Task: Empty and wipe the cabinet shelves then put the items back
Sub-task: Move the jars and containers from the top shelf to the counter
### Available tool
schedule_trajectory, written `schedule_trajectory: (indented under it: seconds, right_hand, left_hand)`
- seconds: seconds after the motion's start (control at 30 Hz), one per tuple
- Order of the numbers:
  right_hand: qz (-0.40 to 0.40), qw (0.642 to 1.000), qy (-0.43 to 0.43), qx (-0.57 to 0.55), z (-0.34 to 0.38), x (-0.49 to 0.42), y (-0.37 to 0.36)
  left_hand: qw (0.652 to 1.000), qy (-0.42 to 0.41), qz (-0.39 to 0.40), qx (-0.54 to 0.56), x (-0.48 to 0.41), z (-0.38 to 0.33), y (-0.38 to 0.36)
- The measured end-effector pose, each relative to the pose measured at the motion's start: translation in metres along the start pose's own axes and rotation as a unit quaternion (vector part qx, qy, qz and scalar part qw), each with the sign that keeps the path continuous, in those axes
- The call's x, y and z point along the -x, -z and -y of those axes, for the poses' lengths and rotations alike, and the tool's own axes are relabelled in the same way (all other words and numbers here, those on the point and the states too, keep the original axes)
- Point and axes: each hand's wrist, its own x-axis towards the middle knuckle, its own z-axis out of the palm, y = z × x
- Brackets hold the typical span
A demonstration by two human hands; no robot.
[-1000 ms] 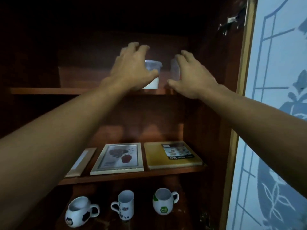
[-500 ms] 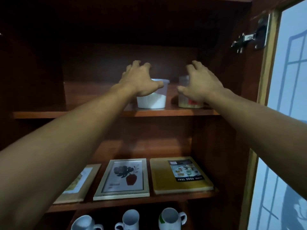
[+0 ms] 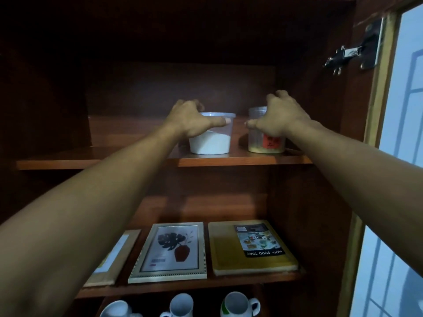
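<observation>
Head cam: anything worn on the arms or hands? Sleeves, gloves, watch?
Nothing worn in view. The left hand and right hand are bare, no gloves. The left forearm and right forearm are bare to the frame edges: no sleeves, watch or wrist bands. Rings: none seen, but the light is dim.

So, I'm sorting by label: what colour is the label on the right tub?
The label is red-orange; head view.

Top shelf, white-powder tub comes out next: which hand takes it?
Left. The left hand grips the white-powder tub at its rim; the right hand holds the red-label jar beside it.
</observation>
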Motion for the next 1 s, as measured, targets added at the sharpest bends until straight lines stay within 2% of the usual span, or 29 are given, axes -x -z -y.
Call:
schedule_trajectory:
  seconds: [0.27,0.6,0.73,1.0]
  right_hand:
    - [0.024,0.999,-0.042,-0.006,-0.011,-0.006,0.005]
    - [0.057,0.994,-0.077,-0.057,-0.016,-0.004,0.011]
    - [0.076,0.991,-0.081,-0.075,-0.015,-0.005,0.012]
    - [0.058,0.986,-0.083,-0.133,-0.02,-0.008,0.006]
  left_hand:
    - [0.996,0.04,0.022,0.072,0.0,0.004,-0.002]
    - [0.982,0.1,0.11,0.115,0.001,-0.001,0.005]
    - [0.986,0.09,0.084,0.116,0.002,0.002,0.001]
    - [0.991,0.072,0.026,0.112,-0.005,0.009,-0.009]
